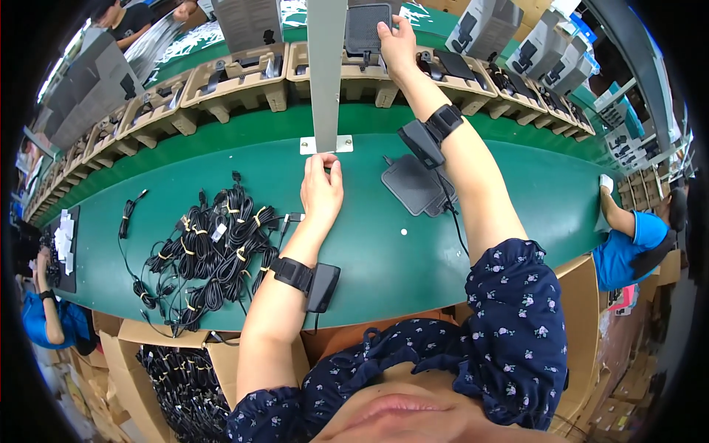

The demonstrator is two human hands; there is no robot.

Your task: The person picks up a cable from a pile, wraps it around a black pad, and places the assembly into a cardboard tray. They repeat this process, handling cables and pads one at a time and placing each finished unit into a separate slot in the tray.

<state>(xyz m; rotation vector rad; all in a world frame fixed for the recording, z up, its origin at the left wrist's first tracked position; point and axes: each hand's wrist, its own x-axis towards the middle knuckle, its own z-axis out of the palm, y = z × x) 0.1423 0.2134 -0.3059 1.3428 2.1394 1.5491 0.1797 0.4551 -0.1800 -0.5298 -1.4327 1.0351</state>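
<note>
At the far side, my right hand (399, 46) grips the edge of a black flat rectangular pad (367, 26), its thumb on the pad's side. The pad is over the row of moulded cardboard trays (267, 83). Beside the foot of a pale metal post (326, 81), my left hand (323, 190) has loosely bent fingers, thumb apart, and nothing visible in them. A similar dark pad (413, 188) lies on the green table under my right forearm. To the left of my left forearm is a pile of bundled black cables (221, 236), with yellowish ties.
The post's base plate (346, 143) is screwed to the table (369, 288). Grey printed boxes (484, 26) stand behind the trays. An open carton (133, 332) of cables sits below the near edge. People in blue shirts work at the left and right.
</note>
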